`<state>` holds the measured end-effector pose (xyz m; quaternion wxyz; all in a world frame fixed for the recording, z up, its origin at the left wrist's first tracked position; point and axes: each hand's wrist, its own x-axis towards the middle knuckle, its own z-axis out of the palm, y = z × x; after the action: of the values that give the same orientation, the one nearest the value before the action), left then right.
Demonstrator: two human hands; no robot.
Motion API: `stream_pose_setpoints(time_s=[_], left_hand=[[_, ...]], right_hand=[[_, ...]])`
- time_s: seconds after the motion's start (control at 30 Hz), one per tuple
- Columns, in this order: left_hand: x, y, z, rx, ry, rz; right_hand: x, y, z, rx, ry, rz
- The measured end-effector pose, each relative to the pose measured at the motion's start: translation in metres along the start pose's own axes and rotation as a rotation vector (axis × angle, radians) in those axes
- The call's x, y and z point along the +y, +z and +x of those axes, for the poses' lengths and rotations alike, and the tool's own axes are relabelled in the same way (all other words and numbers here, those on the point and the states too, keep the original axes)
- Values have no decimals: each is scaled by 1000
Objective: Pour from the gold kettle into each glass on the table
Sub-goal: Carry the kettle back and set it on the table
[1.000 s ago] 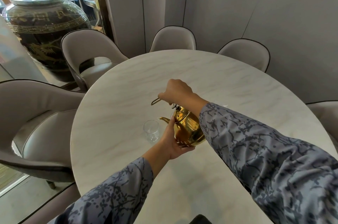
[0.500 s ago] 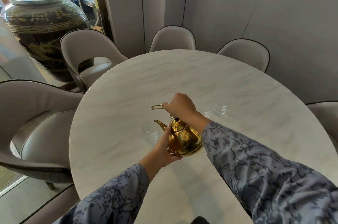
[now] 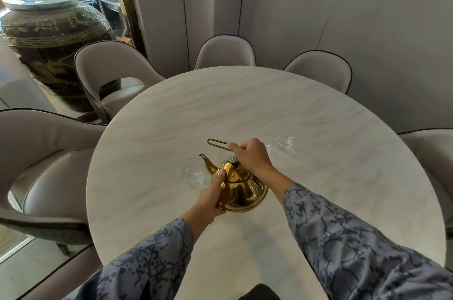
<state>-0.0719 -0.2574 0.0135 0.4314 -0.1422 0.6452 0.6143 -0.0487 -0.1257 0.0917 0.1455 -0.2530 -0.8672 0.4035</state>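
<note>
The gold kettle (image 3: 241, 188) stands almost upright at the middle of the round marble table (image 3: 343, 201), its spout pointing left. My right hand (image 3: 250, 155) grips the thin wire handle above the lid. My left hand (image 3: 212, 195) presses against the kettle's left side and base. A clear glass (image 3: 193, 172) stands just left of the spout tip. A second glass (image 3: 283, 141) sits beyond my right hand, and part of a third glass (image 3: 268, 149) shows behind my right knuckles.
Grey upholstered chairs (image 3: 115, 74) ring the table on the left, at the back and on the right. A large dark ornamental jar (image 3: 51, 42) stands at the far left by a glass door.
The kettle has tipped back from its leftward tilt over the near glass toward upright. My right hand has lowered, uncovering the glasses behind it. Both hands stay on the kettle.
</note>
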Motion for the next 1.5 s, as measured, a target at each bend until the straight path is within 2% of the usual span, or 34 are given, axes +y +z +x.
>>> stream_pose_setpoints(time_s=[0.27, 0.67, 0.8, 1.0, 1.23, 1.5], left_hand=[[-13, 41, -20, -60, -2, 137], [-52, 153, -26, -176, -89, 173], [-50, 190, -18, -172, -83, 220], [-29, 245, 0, -160, -52, 299], [-16, 298, 37, -226, -53, 279], [-13, 337, 76, -198, -74, 278]], right_hand=[[38, -43, -28, 95, 23, 124], [121, -131, -66, 294, 240, 223], [144, -157, -66, 337, 286, 265], [174, -193, -44, 376, 329, 320], [219, -231, 0, 404, 361, 329], [257, -237, 34, 422, 384, 322]])
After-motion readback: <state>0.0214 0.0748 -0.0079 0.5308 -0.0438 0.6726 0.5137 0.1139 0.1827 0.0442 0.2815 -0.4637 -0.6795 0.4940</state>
